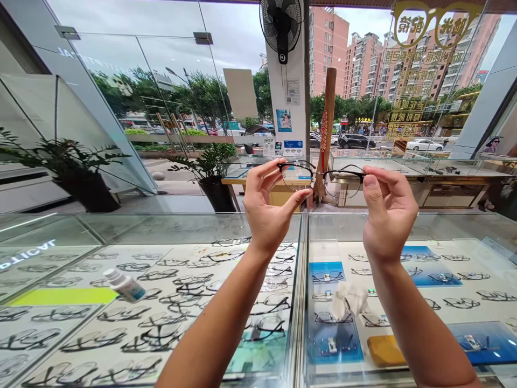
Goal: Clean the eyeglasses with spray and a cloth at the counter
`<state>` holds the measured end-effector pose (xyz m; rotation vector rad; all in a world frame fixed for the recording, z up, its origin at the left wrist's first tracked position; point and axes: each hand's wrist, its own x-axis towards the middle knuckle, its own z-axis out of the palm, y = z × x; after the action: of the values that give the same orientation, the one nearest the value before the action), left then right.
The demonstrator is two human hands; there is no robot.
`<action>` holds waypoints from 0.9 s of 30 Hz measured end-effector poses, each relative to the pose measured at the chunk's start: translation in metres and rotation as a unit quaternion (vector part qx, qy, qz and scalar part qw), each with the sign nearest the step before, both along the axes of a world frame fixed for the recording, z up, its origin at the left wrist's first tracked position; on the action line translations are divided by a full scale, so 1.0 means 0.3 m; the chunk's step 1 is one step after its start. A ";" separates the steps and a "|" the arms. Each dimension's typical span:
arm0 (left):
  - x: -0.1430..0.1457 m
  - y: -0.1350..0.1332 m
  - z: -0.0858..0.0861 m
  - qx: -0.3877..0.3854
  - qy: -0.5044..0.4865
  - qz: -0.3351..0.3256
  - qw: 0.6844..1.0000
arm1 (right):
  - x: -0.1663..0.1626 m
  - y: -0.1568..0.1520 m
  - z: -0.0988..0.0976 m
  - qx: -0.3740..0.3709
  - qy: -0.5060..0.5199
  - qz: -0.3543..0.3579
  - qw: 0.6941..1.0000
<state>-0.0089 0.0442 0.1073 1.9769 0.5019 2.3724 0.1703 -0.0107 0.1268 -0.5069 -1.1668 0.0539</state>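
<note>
A pair of eyeglasses (319,173) with dark upper rims and clear lenses is held up at arm's length above the glass display counter. My left hand (269,202) grips it at its left side, fingers behind the rim and the thumb stretched under the left lens. At the opposite end, my right hand (388,207) pinches the right corner of the frame between thumb and fingers. Below my arms, a white spray bottle (126,285), a crumpled pale cloth (348,302) and a mustard-yellow case (385,351) lie on the counter.
The glass display counter (299,302) spans the foreground, with rows of eyeglasses under its top. Behind it stand potted plants (216,186), a tall wooden post (329,108) and another display case (428,168). A black fan (281,24) hangs on a pillar before the windows.
</note>
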 end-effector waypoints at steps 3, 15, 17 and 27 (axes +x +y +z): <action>0.000 -0.002 0.002 0.001 0.005 0.006 1.000 | -0.001 -0.001 0.002 -0.010 0.004 0.045 0.999; 0.009 -0.033 0.004 -0.020 -0.014 0.042 0.999 | 0.013 0.008 0.008 -0.111 0.039 0.200 0.973; 0.008 -0.034 0.004 -0.015 -0.013 0.041 0.999 | 0.019 0.017 0.007 -0.124 0.038 0.224 0.966; 0.006 -0.039 0.014 -0.008 -0.010 0.047 0.999 | 0.038 0.053 -0.007 -0.150 0.059 0.268 0.950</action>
<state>-0.0072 0.0326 0.1116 1.9645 0.6249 2.4308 0.1818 0.0051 0.1246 -0.4320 -1.1559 0.7311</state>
